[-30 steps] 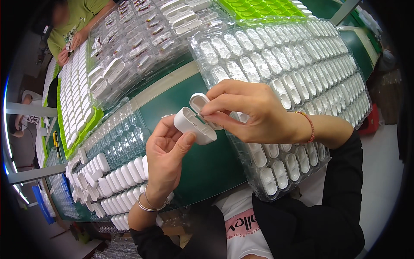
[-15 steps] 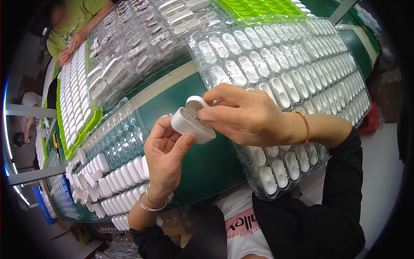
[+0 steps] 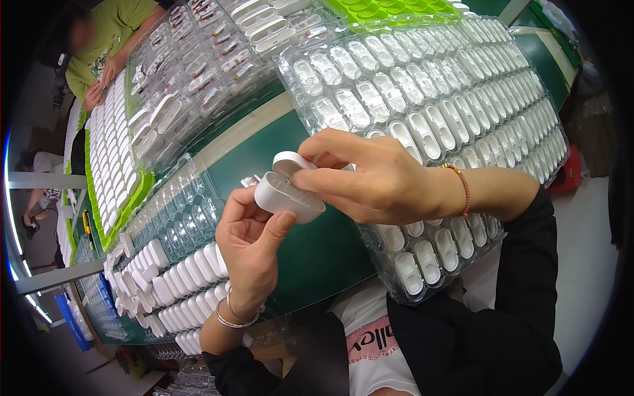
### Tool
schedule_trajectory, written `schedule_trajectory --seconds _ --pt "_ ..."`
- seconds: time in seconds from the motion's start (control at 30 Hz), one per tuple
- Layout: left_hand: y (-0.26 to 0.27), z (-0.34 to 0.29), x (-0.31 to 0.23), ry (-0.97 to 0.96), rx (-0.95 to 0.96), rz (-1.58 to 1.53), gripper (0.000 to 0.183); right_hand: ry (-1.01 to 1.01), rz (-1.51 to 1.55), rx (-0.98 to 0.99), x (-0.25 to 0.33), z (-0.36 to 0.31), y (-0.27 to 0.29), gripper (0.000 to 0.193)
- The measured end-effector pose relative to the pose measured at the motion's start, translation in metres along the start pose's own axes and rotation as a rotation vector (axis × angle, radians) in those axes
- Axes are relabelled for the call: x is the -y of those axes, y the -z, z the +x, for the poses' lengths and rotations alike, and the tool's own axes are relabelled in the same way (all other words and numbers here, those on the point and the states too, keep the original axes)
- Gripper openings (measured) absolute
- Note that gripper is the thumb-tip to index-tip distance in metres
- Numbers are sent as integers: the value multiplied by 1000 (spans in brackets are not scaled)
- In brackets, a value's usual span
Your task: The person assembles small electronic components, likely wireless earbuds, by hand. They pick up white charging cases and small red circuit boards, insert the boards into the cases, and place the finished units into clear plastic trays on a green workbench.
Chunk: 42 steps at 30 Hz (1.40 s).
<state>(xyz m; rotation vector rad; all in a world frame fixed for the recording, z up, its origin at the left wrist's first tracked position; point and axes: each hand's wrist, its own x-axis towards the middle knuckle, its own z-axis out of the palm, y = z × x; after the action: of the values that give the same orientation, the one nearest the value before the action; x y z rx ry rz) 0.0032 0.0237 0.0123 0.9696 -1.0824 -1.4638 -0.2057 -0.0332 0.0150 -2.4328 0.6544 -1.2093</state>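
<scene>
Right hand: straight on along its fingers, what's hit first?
Most likely the white case in the left hand; the right hand touches its open lid, and depth is unclear.

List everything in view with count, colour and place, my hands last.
Earbud-case body: one, white, centre
Earbud-case lid: one, white, against the body
Case shells: many, white, left front
Blister trays: at least three, clear, right, left, back
Small parts: many, mixed colours, back tray
Lime trays: at least two, green, left and top
Tabletop: one, green, centre
Red object: one, red, right edge, unclear
Co-worker: one, lime shirt, upper left
Beaded bracelet: one, red, right wrist
Left hand: one, black sleeve, holding body
Right hand: one, black sleeve, fingertips at lid
</scene>
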Motion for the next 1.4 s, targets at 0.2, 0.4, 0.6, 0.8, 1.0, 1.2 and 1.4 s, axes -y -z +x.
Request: schedule_trajectory --seconds 0.2,0.4,0.6,0.8,1.0,1.2,1.4 --pt "-2 -2 2 -36 -22 38 32 31 -38 32 -2 -3 1 35" --pt "-2 -5 -1 -26 -7 15 34 85 -7 -70 -3 -2 -1 33" --pt "5 -5 -4 54 13 1 37 89 22 -86 -4 -3 -4 30" --pt "-2 -2 -13 167 -45 -80 33 167 -142 -26 -2 -4 1 30" --pt "3 -6 -11 99 -18 46 31 -17 55 -92 -2 -3 -6 28" --pt "1 -6 -9 51 -29 -16 33 -27 57 -52 -3 -3 -5 29" --pt "0 -5 -7 32 -24 3 34 -8 5 -20 -3 -5 -4 30"
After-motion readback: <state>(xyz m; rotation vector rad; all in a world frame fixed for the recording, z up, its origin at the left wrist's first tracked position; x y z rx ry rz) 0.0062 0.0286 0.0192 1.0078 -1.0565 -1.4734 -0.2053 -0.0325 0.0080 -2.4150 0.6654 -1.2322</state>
